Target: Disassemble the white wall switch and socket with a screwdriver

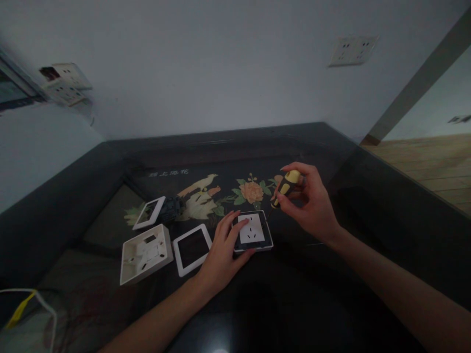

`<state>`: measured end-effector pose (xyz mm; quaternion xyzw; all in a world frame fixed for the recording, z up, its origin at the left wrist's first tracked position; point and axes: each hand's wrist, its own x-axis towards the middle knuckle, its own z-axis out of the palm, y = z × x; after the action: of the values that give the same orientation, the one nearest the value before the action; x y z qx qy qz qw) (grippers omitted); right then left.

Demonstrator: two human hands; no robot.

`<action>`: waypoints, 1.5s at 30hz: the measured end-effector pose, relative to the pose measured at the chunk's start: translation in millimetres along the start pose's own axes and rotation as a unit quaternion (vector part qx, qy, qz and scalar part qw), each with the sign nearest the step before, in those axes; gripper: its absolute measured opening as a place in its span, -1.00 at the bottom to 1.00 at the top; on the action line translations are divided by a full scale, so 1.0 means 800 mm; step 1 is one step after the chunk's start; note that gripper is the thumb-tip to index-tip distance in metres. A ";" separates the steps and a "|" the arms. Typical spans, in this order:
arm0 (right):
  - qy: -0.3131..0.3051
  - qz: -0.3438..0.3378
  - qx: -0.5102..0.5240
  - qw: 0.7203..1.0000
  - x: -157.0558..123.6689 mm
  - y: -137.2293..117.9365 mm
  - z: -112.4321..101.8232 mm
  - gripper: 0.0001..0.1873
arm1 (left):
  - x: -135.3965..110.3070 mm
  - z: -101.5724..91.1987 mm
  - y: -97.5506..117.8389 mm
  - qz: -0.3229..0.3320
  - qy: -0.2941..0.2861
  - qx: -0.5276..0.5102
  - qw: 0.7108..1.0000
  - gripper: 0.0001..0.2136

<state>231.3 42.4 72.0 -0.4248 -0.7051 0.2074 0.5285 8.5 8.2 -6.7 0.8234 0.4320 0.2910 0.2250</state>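
A white wall socket (253,229) lies face up on the dark glass table (331,274). My left hand (222,255) rests on its left edge, fingers and thumb pinching it in place. My right hand (311,201) grips a yellow and black screwdriver (286,185), whose thin tip points down at the socket's upper right corner.
Left of the socket lie a white frame (192,248), a white mounting box (145,253) and a second white frame (149,212) beside a dark ridged object (171,208). Yellow and white wires (25,301) sit at the lower left. A socket plate (352,50) is on the wall.
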 end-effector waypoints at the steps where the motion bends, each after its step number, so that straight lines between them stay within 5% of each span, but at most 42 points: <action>1: 0.000 0.002 -0.002 1.000 0.000 0.000 0.000 -0.54 | 0.000 0.000 0.000 0.000 0.000 -0.002 1.000 -0.46; 9: -0.029 -0.073 -0.111 0.991 0.000 -0.014 -0.001 -0.58 | -0.001 0.003 -0.001 0.000 0.006 -0.001 1.000 -0.44; 14: -0.095 -0.193 -0.352 0.911 0.015 -0.055 0.009 -0.60 | -0.002 0.006 -0.003 0.000 0.011 0.005 1.000 -0.41; 18: -0.036 -0.215 -0.426 0.878 0.029 -0.069 0.020 -0.63 | -0.001 0.006 -0.003 -0.006 0.008 0.006 1.000 -0.41; 21: -0.026 -0.202 -0.378 0.903 0.033 -0.064 0.024 -0.73 | -0.001 0.006 -0.003 -0.007 0.004 0.004 1.000 -0.39; 25: -0.105 -0.132 -0.271 0.948 0.038 -0.061 0.015 -0.78 | -0.002 0.008 -0.004 -0.013 0.002 0.005 1.000 -0.38; 31: -0.223 -0.065 -0.160 0.959 0.050 -0.069 -0.013 -0.71 | -0.003 0.010 -0.009 -0.016 0.006 0.000 1.000 -0.36; 39: -0.068 -0.118 -0.167 0.977 0.043 -0.059 0.003 -0.88 | -0.003 0.008 -0.006 -0.008 0.007 0.005 1.000 -0.34; 45: -0.186 -0.077 -0.141 0.969 0.044 -0.069 -0.014 -0.66 | -0.002 0.008 -0.005 -0.005 0.002 0.015 1.000 -0.32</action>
<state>218.0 38.8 136.8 -0.3938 -0.8437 0.1400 0.3368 9.1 8.2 -14.5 0.8241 0.4408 0.2850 0.2130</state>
